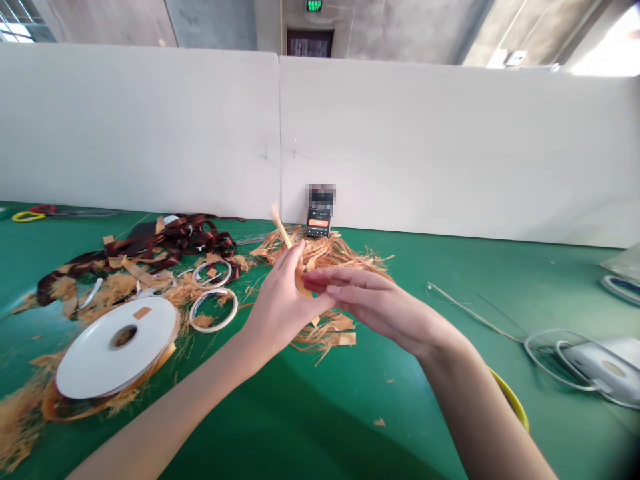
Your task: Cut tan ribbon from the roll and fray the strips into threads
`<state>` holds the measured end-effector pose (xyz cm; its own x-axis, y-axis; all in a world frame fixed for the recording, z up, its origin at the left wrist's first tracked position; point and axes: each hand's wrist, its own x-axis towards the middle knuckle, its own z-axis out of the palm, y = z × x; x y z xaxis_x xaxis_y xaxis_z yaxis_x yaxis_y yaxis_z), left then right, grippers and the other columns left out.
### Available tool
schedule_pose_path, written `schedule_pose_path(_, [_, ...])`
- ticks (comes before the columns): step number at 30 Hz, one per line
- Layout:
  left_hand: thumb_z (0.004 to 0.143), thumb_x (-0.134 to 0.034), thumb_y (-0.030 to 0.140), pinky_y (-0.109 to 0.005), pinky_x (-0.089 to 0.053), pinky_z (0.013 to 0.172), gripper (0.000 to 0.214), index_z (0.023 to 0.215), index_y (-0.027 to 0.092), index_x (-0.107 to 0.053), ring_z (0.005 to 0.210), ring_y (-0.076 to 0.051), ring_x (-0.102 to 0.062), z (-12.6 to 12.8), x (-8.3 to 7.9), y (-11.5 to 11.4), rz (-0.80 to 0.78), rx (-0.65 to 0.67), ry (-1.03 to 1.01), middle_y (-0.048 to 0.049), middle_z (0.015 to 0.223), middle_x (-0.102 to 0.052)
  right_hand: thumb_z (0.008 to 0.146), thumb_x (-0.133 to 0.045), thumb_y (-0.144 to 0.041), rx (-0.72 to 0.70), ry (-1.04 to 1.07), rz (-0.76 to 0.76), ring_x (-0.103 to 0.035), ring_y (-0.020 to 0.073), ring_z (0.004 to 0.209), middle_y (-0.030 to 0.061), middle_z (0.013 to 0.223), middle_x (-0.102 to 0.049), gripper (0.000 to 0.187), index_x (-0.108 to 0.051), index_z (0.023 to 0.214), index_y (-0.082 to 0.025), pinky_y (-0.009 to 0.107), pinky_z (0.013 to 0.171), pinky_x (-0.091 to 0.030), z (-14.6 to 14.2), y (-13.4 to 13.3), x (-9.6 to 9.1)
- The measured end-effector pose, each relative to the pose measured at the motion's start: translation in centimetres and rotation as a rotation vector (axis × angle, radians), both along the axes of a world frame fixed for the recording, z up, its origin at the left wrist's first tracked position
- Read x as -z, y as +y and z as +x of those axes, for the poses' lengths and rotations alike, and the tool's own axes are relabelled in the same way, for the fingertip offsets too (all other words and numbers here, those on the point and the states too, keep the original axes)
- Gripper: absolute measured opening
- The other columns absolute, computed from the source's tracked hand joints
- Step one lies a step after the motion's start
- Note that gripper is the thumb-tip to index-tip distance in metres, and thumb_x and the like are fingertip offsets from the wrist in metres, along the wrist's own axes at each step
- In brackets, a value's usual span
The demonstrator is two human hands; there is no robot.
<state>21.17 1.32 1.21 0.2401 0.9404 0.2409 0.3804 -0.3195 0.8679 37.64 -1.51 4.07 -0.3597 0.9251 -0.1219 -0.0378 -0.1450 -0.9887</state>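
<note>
In the middle of the head view, my left hand [280,290] is closed on a narrow strip of tan ribbon [281,228]. The strip's frayed end sticks up above that hand, and a curved part shows between my hands. My right hand [373,303] meets it from the other side, fingers pressed together against the ribbon; their exact grip is partly hidden. Just behind and below both hands lie frayed tan ribbon pieces [345,251] on the green table [310,413].
At left lie a white ribbon spool [95,353], white tape rings [214,327], dark brown ribbon [175,247] and yellow-handled scissors [30,216]. A phone [319,223] leans against the white partition [450,147]. A white device [610,363] with cable and a yellow curved object [511,397] are at right.
</note>
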Motion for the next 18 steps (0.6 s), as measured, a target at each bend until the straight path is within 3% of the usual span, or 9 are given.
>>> schedule_pose_path(4, [0.067,-0.073,0.025,-0.050,-0.037,0.105,0.080,0.140,0.021,-0.038,0.126,-0.033,-0.046,-0.2,0.2,0.6,0.046,-0.011,-0.018,-0.0129,0.147,-0.038,0.080,-0.065,-0.027,0.056,-0.135,0.032,-0.062,0.0150,0.092,0.0050,0.101,-0.067,0.029,-0.063,0.108,-0.018,0.030,0.085,-0.049,-0.4,-0.4,-0.3])
schedule_pose_path(8, [0.077,-0.063,0.020,-0.041,-0.052,0.091,0.061,0.135,0.023,-0.043,0.102,-0.022,-0.063,-0.5,-0.3,0.8,-0.016,0.091,-0.193,-0.0106,0.142,-0.046,0.069,-0.074,-0.026,0.062,-0.291,0.092,-0.053,0.0105,0.065,-0.0010,0.082,-0.061,0.055,-0.053,0.120,-0.019,0.024,0.056,-0.044,-0.2,-0.1,0.0])
schedule_pose_path(10, [0.080,-0.060,0.017,-0.038,-0.055,0.086,0.058,0.135,0.025,-0.044,0.096,-0.020,-0.065,-0.6,-0.6,0.6,-0.030,0.098,-0.232,-0.0083,0.142,-0.047,0.069,-0.074,-0.030,0.049,-0.461,0.111,-0.043,0.0086,0.055,-0.0058,0.064,-0.051,0.045,-0.061,0.110,-0.018,0.023,0.048,-0.034,0.1,0.0,0.2])
schedule_pose_path(12, [0.080,-0.060,0.016,-0.037,-0.056,0.084,0.057,0.135,0.026,-0.045,0.094,-0.020,-0.066,-0.7,-0.8,0.6,-0.022,0.073,-0.212,-0.0074,0.142,-0.048,0.072,-0.070,-0.033,0.028,-0.618,0.130,-0.035,0.0075,0.051,-0.0069,0.055,-0.042,0.021,-0.068,0.084,-0.016,0.024,0.046,-0.026,0.4,0.1,0.3])
schedule_pose_path(13, [0.081,-0.060,0.015,-0.037,-0.056,0.083,0.057,0.135,0.025,-0.045,0.093,-0.019,-0.066,-0.7,-0.7,0.6,-0.021,0.060,-0.191,-0.0076,0.141,-0.048,0.075,-0.067,-0.034,0.001,-0.657,0.137,-0.033,0.0073,0.050,-0.0064,0.054,-0.041,0.018,-0.068,0.073,-0.016,0.024,0.046,-0.025,0.5,0.1,0.2])
schedule_pose_path(15, [0.080,-0.061,0.014,-0.037,-0.057,0.080,0.058,0.135,0.024,-0.045,0.087,-0.018,-0.066,-0.8,-0.5,0.8,-0.020,0.038,-0.151,-0.0083,0.139,-0.050,0.078,-0.064,-0.036,-0.066,-0.628,0.162,-0.034,0.0075,0.051,-0.0049,0.054,-0.045,0.025,-0.066,0.064,-0.016,0.024,0.047,-0.025,0.6,-0.1,-0.2])
schedule_pose_path(18, [0.078,-0.062,0.012,-0.036,-0.058,0.075,0.060,0.134,0.023,-0.046,0.080,-0.017,-0.066,-0.9,0.0,1.0,-0.035,0.025,-0.101,-0.0091,0.135,-0.054,0.081,-0.064,-0.037,-0.066,-0.414,0.274,-0.044,0.0090,0.053,-0.0036,0.056,-0.052,0.024,-0.068,0.068,-0.018,0.024,0.049,-0.033,0.6,-0.5,-1.1])
